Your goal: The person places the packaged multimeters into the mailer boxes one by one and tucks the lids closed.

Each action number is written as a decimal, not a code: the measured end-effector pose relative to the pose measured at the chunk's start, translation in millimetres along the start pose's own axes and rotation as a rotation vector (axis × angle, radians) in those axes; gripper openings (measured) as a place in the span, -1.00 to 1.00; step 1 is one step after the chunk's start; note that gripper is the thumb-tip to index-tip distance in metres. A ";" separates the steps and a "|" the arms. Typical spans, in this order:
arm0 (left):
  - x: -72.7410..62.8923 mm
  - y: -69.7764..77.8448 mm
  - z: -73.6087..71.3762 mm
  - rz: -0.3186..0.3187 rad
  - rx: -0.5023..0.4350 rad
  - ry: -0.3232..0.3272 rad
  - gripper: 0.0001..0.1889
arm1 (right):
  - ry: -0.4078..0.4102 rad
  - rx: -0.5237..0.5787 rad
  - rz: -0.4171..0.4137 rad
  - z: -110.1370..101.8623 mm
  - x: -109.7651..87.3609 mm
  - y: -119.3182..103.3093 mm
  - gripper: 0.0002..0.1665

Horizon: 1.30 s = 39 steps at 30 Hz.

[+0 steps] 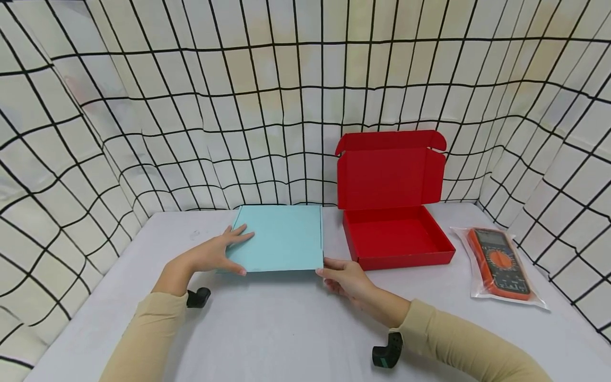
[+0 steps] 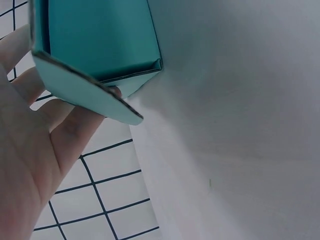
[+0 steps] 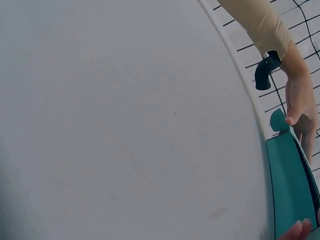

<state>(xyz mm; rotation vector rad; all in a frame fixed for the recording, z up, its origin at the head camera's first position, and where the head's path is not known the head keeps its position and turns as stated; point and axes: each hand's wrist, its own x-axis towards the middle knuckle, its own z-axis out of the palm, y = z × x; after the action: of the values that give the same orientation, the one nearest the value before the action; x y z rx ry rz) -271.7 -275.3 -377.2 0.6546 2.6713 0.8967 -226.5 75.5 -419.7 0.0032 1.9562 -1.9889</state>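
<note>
A light blue cardboard box [image 1: 284, 236] lies on the table, its lid lowered over it but the front still partly open. My left hand [image 1: 221, 250] rests on the left part of the lid, fingers spread and thumb at the front edge. In the left wrist view, a side flap [image 2: 82, 90] sticks out beside the box's open interior, in front of the left hand [image 2: 30, 145]. My right hand [image 1: 348, 278] pinches the lid at the front right corner. Only the right hand's fingertips [image 3: 297, 230] show in the right wrist view.
A red cardboard box [image 1: 401, 233] stands right of the blue one with its lid upright. Farther right lies an orange and black multimeter [image 1: 501, 262] in a clear plastic bag [image 1: 477, 286]. White cloth with a black grid [image 1: 310, 106] encloses the white table [image 1: 286, 334].
</note>
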 end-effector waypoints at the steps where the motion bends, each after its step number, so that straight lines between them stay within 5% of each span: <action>1: 0.0 -0.2 0.0 0.001 0.000 0.002 0.08 | 0.000 0.010 -0.001 0.0 0.1 0.0 -0.36; 19: -7.8 -1.4 -3.0 -0.004 0.052 0.067 0.02 | -0.036 0.029 0.028 -5.4 15.5 -5.9 -0.37; 26: -23.7 -7.0 -12.0 -0.105 0.043 0.137 -0.04 | -0.061 0.007 0.013 -7.3 15.1 -4.0 -0.10; 32: -33.1 -11.7 -17.8 -0.162 0.034 0.188 -0.25 | -0.073 -0.006 -0.008 -9.2 15.1 -5.5 -0.02; 39: -40.3 -10.4 -17.0 -0.189 0.071 0.161 -0.53 | -0.080 -0.013 0.005 -8.8 16.3 -3.4 -0.01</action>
<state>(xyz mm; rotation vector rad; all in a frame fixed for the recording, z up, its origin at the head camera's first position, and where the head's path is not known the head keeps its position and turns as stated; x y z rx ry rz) -246.4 -311.0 -366.7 0.3490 2.8596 0.8389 -244.7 80.0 -420.8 -0.0739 1.9170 -1.9427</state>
